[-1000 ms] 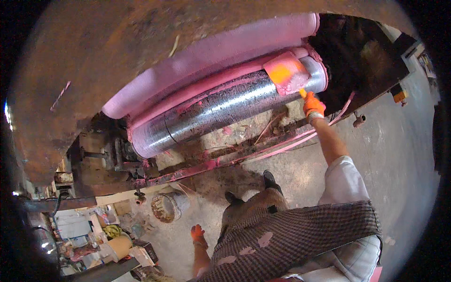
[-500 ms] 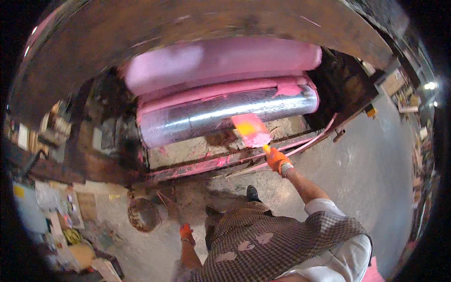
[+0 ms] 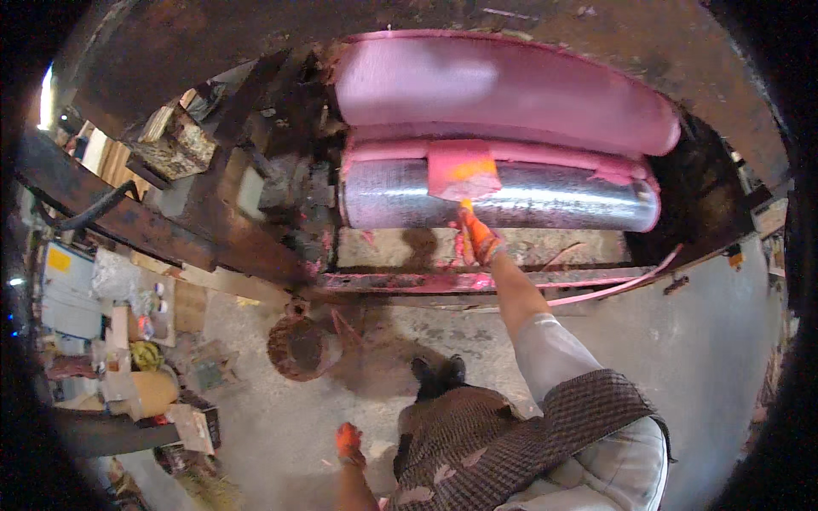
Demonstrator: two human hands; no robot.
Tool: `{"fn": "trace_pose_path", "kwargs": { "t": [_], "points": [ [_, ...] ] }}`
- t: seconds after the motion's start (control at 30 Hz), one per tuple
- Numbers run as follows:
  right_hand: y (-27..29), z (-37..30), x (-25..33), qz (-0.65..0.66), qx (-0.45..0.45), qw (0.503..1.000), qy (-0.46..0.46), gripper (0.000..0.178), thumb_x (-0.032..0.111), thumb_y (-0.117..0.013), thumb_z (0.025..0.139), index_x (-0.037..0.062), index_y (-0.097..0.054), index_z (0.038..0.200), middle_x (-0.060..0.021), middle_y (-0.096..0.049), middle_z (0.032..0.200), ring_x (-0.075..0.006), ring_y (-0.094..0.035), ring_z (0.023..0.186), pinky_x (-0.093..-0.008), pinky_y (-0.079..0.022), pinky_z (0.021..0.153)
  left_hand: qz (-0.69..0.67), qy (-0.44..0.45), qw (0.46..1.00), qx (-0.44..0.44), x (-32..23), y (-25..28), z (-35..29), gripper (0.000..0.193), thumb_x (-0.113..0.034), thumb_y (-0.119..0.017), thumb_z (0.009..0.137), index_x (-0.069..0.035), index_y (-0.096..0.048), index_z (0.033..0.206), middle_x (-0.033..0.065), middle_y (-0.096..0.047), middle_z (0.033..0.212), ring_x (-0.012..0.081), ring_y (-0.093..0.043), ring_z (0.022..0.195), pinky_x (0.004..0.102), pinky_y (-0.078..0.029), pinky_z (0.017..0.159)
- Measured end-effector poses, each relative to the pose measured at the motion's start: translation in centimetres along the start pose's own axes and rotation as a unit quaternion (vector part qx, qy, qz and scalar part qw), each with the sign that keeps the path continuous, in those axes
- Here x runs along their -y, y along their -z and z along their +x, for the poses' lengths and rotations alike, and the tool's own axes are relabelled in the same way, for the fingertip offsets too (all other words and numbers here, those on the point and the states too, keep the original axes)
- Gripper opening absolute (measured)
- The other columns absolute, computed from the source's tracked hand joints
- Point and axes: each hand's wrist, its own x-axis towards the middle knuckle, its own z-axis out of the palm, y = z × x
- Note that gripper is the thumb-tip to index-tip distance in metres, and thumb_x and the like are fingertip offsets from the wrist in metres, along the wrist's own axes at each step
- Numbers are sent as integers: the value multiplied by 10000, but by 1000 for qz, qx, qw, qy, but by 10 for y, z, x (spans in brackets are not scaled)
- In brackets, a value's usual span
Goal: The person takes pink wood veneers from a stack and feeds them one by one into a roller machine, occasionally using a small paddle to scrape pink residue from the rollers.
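Observation:
My right hand (image 3: pixel 479 238), in an orange glove, grips the yellow handle of a wide flat scraper (image 3: pixel 463 173). Its blade is smeared with pink and has a yellow-orange patch. The blade lies over the shiny metal roller (image 3: pixel 554 192) and reaches the strip of pink paste (image 3: pixel 545 156) along the roller's far side. Behind that strip is a larger pink-coated roller (image 3: pixel 511 89). My left hand (image 3: pixel 348 443), also orange-gloved, hangs low beside my apron, away from the machine; its fingers look curled in, with nothing seen in them.
A pink-stained ledge (image 3: pixel 409 281) runs along the machine's near edge, with a pink strip (image 3: pixel 618 289) at its right. On the floor stands a round, crusted bucket (image 3: pixel 294 347). Boxes and clutter (image 3: pixel 141 392) fill the left side. A rusty beam (image 3: pixel 281 21) crosses above.
My right hand has carried the scraper up and away from me, from the metal roller's near edge to the paste strip. The whole view has shifted as well.

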Motion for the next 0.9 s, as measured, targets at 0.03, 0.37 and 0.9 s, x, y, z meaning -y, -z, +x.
{"fn": "trace_pose_path", "kwargs": {
  "t": [0.03,0.37,0.9],
  "points": [
    [-3,2,-4,-12,-2,1000,-4,548,652,-582,918,114,-602,1020,-4,-506,546,-187,-502,390,-349,-446,383,63,-12,998,30,7,13,-19,165,-309,-592,910,-151,-565,869,25,-587,819,212,-575,791,389,-479,696],
    [60,-119,-48,-23,-3,996,-84,443,588,-630,915,150,-580,958,10,-529,636,-150,-488,430,-329,-423,385,-50,223,972,-60,50,40,-49,335,-395,-629,939,-188,-579,1199,74,-665,954,211,-648,730,330,-416,520],
    [177,-86,7,-707,-473,496,175,290,254,-542,964,109,-546,1215,-103,-697,879,-306,-708,754,-506,-512,588,441,-387,725,361,-175,-345,-120,502,-230,-595,1011,-21,-460,1448,108,-522,1413,208,-520,1272,326,-402,1085]
  ]
}}
